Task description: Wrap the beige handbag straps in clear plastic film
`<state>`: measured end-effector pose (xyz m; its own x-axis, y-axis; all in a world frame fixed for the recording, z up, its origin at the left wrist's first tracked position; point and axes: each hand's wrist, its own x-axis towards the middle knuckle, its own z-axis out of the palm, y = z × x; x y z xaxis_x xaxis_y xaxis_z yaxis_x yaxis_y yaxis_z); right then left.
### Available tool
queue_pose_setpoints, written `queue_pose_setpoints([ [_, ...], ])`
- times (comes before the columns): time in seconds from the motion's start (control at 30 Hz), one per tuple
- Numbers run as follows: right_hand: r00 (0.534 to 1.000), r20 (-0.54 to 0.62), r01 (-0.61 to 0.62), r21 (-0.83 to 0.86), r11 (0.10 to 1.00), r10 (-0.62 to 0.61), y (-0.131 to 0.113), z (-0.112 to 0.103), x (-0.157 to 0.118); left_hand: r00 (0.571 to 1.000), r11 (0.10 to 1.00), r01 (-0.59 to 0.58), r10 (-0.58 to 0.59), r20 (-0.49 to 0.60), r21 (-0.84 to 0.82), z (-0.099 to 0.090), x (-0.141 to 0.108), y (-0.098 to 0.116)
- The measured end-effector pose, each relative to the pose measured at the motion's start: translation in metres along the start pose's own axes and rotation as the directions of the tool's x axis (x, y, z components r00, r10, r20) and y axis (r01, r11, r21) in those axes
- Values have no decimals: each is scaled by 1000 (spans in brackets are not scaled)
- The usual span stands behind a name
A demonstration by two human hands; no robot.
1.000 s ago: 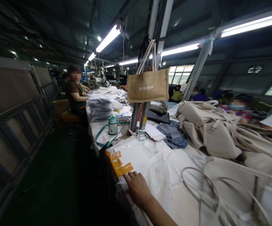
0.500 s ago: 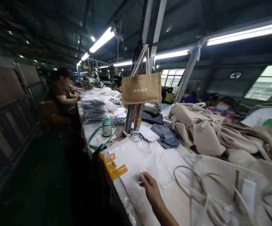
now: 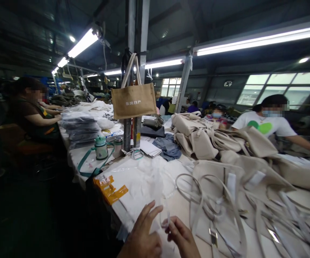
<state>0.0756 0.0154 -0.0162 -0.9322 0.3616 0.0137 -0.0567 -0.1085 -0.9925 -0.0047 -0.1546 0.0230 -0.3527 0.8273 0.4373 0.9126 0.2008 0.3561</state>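
Low in the head view, my right hand [image 3: 181, 234] pinches the edge of a thin clear plastic bag [image 3: 157, 182], which stretches away over the white tabletop [image 3: 133, 175]. Beside it, my left hand [image 3: 144, 233] has its index and middle fingers stretched out and apart, close to the plastic. Whether those fingers touch the bag, I cannot tell. Right of my hands lies a beige handbag [image 3: 198, 211] with long looped straps. Orange tape [image 3: 112, 191] covers part of the table edge at the left.
Beige bags [image 3: 206, 139] are heaped on the right. A teal bottle [image 3: 101, 148] with a strap and a stack of plastic-wrapped pieces [image 3: 78, 129] stand at the left. A brown tote [image 3: 134, 102] hangs on a metal post [image 3: 136, 138]. Co-workers sit left [image 3: 37, 114] and right [image 3: 265, 122].
My left hand has come into view beside my right hand, which still pinches the plastic. The view has turned to the right, showing more beige bags and the co-worker there.
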Motion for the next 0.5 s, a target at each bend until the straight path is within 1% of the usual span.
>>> queue_pose_setpoints([
  [0.03, 999, 37, -5, 61, 998, 3, 2, -1, -7, 994, 996, -86, 88, 59, -32, -2, 9, 2],
  [0.07, 998, 65, -19, 135, 991, 10, 5, -3, -14, 982, 987, -142, 150, 112, -82, -5, 17, 4],
  [0.1, 997, 76, -38, 208, 977, 22, 8, -6, -20, 969, 976, -167, 188, 158, -141, -8, 23, 7],
  [0.13, 997, 61, -58, 273, 960, 43, 10, -9, -25, 961, 967, -164, 202, 188, -196, -10, 28, 10],
  [0.2, 994, -34, -81, 374, 924, 101, 15, -17, -33, 966, 961, -101, 158, 206, -259, -12, 33, 15],
  [0.27, 979, -115, -100, 448, 888, 168, 17, -24, -39, 976, 965, -50, 102, 193, -259, -10, 34, 18],
  [0.3, 973, -128, -109, 480, 871, 192, 18, -26, -40, 978, 968, -43, 91, 185, -248, -7, 34, 18],
  [0.37, 972, -107, -128, 511, 850, 211, 17, -28, -42, 979, 971, -52, 96, 181, -233, -1, 33, 17],
  [0.43, 976, -85, -137, 476, 868, 201, 14, -29, -42, 978, 970, -72, 115, 177, -231, 4, 31, 15],
  [0.5, 977, -99, -136, 406, 904, 191, 11, -29, -43, 979, 973, -77, 115, 168, -218, 5, 30, 12],
])
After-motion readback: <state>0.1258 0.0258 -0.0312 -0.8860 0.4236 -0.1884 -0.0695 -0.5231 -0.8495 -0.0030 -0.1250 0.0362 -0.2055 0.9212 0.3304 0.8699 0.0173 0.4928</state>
